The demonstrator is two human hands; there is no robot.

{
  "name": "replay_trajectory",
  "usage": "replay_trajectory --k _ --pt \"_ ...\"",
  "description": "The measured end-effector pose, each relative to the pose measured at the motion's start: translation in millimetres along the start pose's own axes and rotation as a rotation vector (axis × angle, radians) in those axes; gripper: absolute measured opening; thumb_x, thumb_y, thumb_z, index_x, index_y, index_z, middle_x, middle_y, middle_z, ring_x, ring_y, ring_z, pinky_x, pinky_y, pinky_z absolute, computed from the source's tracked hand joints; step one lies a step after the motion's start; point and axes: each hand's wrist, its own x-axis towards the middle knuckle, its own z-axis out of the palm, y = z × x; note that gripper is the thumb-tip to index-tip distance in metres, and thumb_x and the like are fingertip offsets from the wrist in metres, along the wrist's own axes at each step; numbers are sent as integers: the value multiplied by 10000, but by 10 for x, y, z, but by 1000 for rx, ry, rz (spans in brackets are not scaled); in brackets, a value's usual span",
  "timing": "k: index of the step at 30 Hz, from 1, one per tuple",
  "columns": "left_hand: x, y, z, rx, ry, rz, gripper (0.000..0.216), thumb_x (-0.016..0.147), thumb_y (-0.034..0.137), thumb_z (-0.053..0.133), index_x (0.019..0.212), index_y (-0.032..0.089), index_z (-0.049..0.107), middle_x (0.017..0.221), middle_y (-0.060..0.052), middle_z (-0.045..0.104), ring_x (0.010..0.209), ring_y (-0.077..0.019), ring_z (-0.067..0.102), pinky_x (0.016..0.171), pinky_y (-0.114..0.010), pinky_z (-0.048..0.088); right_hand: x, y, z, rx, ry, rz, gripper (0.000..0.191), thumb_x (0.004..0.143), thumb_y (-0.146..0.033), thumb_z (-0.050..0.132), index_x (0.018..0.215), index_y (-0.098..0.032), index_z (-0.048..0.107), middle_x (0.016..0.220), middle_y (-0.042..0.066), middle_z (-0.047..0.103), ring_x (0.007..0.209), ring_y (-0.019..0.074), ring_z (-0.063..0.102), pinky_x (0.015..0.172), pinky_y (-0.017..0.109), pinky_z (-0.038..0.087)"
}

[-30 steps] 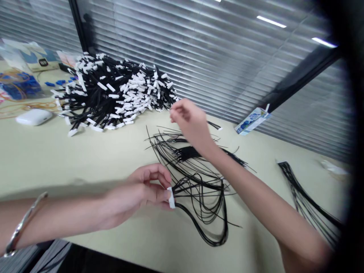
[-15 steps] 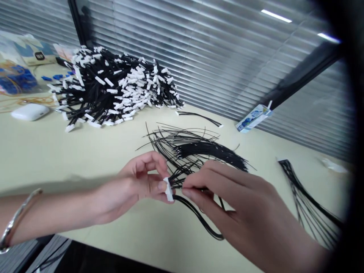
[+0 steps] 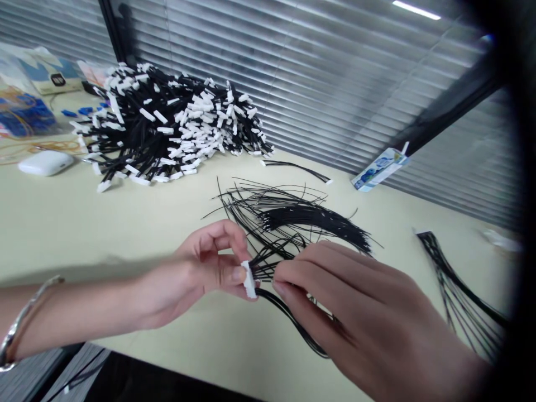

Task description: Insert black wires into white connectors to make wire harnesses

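Beyond both hands lie a heap of white-ended black cables [image 3: 167, 128] and, nearer, a sheaf of black wires [image 3: 314, 218]. Between thumb and fingers, the left hand [image 3: 203, 271] grips a white connector housing [image 3: 249, 280], long axis running near to far, far end tilted left, wired side facing the right hand [image 3: 360, 312], which pinches a thin wire [image 3: 266, 281] and hides some leads.

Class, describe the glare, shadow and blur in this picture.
Head view: a bright streak glares over the blinds; head view: a soft shadow lies beyond the left forearm; head view: the white item at far right looks smeared.
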Motion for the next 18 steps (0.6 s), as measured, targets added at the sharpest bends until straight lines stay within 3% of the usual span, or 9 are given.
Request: replay_trajectory --k 18 --pt "-4 1 -3 28 50 -43 185 767 50 691 851 169 575 853 24 575 692 -102 624 690 -279 588 41 -74 101 -105 -115 -135 285 834 27 375 758 -126 603 737 53 557 715 161 516 676 325 453"
